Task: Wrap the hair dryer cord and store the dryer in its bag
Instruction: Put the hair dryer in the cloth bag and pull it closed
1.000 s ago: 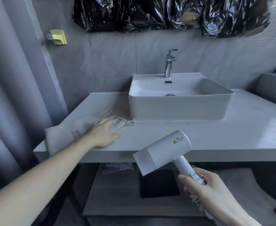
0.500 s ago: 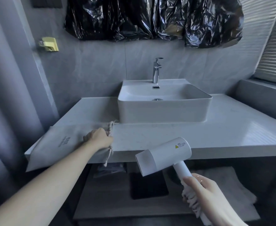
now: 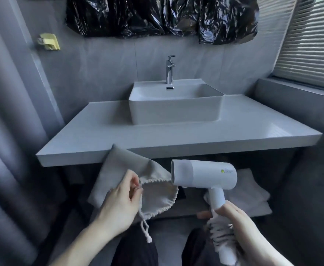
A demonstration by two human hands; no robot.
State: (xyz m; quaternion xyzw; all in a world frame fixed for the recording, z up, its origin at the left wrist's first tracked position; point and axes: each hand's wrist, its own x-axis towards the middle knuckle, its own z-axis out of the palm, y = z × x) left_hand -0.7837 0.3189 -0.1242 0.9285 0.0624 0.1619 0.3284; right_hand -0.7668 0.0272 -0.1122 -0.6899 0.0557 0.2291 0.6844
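The left hand (image 3: 119, 204) pinches the rim of a soft cloth bag (image 3: 138, 181) between thumb and fingers, holding its round mouth open. Two thin strings (image 3: 145, 230) with a knot at the end hang down from the bag, just below that hand. The right hand (image 3: 239, 231) is closed tight around the handle of a white hair dryer (image 3: 203, 174). The cord (image 3: 219, 229) is wound around the lower part of the handle, under the fingers. The dryer's round front end points left and sits right at the open mouth of the bag, touching or almost touching the rim. Both the bag and the dryer are held up in the air, in front of the front edge of the counter (image 3: 176, 139) and lower than it. The top corner of the bag reaches up to that front edge. Farther back on the counter sits a white sink (image 3: 176, 110) with a shiny tap (image 3: 169, 71) behind it. A dark shiny plastic sheet (image 3: 157, 16) hangs on the wall above.
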